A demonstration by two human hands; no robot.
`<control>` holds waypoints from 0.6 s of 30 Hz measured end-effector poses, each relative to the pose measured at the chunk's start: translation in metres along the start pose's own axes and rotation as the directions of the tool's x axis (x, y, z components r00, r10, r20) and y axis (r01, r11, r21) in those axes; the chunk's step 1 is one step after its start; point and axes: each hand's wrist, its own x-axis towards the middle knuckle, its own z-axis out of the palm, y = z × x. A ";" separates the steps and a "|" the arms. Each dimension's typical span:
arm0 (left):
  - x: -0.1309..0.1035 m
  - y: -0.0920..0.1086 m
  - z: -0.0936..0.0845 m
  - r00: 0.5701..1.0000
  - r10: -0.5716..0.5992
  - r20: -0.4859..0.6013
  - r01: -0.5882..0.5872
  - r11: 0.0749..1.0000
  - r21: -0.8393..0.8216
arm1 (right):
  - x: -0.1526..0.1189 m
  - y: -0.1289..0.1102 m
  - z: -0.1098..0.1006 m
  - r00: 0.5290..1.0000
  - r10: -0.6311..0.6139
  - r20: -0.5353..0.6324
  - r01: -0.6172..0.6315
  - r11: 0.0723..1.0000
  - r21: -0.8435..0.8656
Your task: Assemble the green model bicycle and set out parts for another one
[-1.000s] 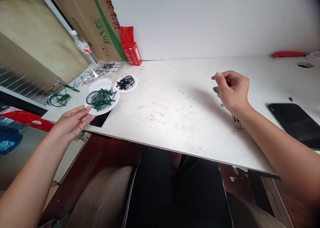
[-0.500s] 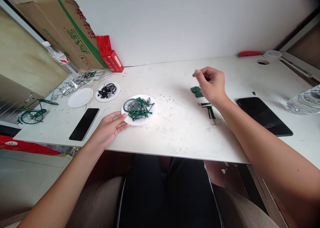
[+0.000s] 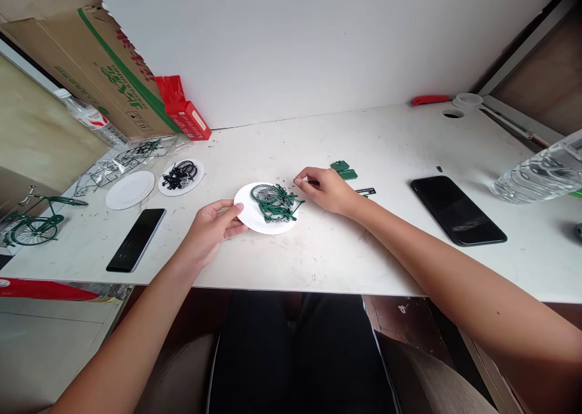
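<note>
My left hand (image 3: 217,225) grips the left edge of a white paper plate (image 3: 246,197), thumb on top and fingers below. Green plastic parts (image 3: 277,211) lie heaped toward the plate's right side, with a spoked toy bicycle wheel (image 3: 264,193) among them. Just right of the plate, my right hand (image 3: 325,190) is closed in a pinch; a small dark bit shows at its fingers, too little to name. Flat green pieces (image 3: 346,173) lie behind this hand. A thin black part (image 3: 366,191) shows beyond the wrist, partly covered by the arm.
To the left are a plate of black parts (image 3: 180,177), blank plates (image 3: 130,190), a phone (image 3: 136,239) and a green model bicycle (image 3: 39,220). A second phone (image 3: 457,209), a water bottle (image 3: 536,170) and a red-handled tool (image 3: 430,100) are on the right. A red box (image 3: 193,120) stands behind.
My right hand has come down and left, from above the green pieces to beside the plate. My left hand has shifted the plate slightly right. The head view has turned a little.
</note>
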 end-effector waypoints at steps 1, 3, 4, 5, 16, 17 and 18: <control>0.000 0.002 -0.001 1.000 0.015 -0.009 -0.015 1.000 0.006 | 0.000 0.001 0.000 1.000 0.004 0.001 -0.004 1.000 0.003; 0.000 0.007 -0.005 0.999 0.031 -0.027 -0.030 0.999 0.033 | 0.000 0.001 -0.001 1.000 0.010 0.009 -0.010 1.000 0.011; 0.000 0.009 -0.008 0.998 0.039 -0.048 -0.037 0.998 0.050 | 0.000 0.002 -0.001 1.000 0.009 0.014 -0.010 1.000 0.015; 0.000 0.012 -0.012 0.995 0.053 -0.080 -0.048 0.997 0.066 | 0.000 0.002 -0.001 1.000 0.007 0.016 -0.007 1.000 0.019; -0.008 0.013 -0.092 0.913 0.179 -0.366 -0.165 0.984 0.071 | 0.000 0.004 -0.002 0.999 0.019 -0.034 -0.018 1.000 0.014; -0.005 0.010 -0.103 0.895 0.174 -0.411 -0.174 0.984 0.037 | 0.000 0.004 -0.003 0.999 0.022 -0.039 -0.021 1.000 0.020; -0.002 0.008 -0.114 0.872 0.158 -0.463 -0.182 0.983 -0.008 | -0.001 0.003 -0.004 0.999 0.029 -0.028 -0.029 0.999 0.019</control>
